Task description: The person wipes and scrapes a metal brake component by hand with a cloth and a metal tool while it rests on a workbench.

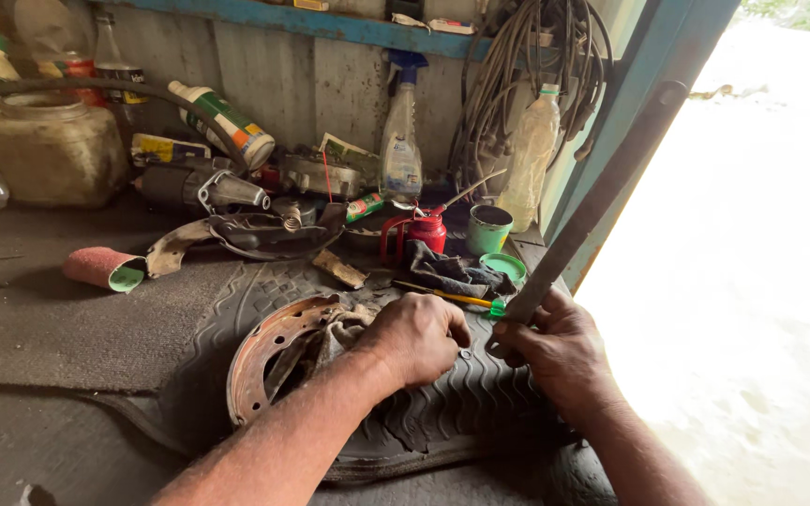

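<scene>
My left hand rests fist-like on a dirty rag that lies over a rusty curved brake shoe. The shoe sits on a black ribbed rubber mat on the workbench. My right hand grips the lower end of a long dark flat metal bar, which slants up to the right. The bar's tip touches the mat just right of my left hand. A yellow screwdriver with a green end lies just behind both hands.
A red oil can, a green cup and a green lid stand behind. Spray bottle, plastic bottles, a jar, metal parts and a sandpaper roll crowd the back. Cables hang on the wall. Blue door frame at right.
</scene>
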